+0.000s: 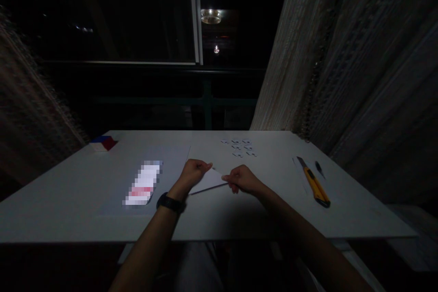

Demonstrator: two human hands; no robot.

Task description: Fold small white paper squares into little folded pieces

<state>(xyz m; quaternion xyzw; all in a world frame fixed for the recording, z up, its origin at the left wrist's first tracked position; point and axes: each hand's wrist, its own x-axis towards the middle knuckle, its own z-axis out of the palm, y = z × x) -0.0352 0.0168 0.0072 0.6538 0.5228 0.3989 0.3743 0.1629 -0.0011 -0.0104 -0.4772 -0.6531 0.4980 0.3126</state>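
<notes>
My left hand (194,173) and my right hand (242,179) are both pinched on a small white piece of paper (209,181), held just above the white table (239,219) near its middle. The left hand grips the paper's upper left corner, the right hand its right edge. The paper looks folded or angled into a triangular shape. A dark watch (169,202) sits on my left wrist. Several tiny paper pieces (239,147) lie on the table beyond my hands.
A yellow utility knife (315,184) and a dark pen (320,169) lie at the right. A large sheet with a blurred patch (143,182) lies left. A red, white and blue block (102,143) sits far left. Curtains hang on both sides of a dark window.
</notes>
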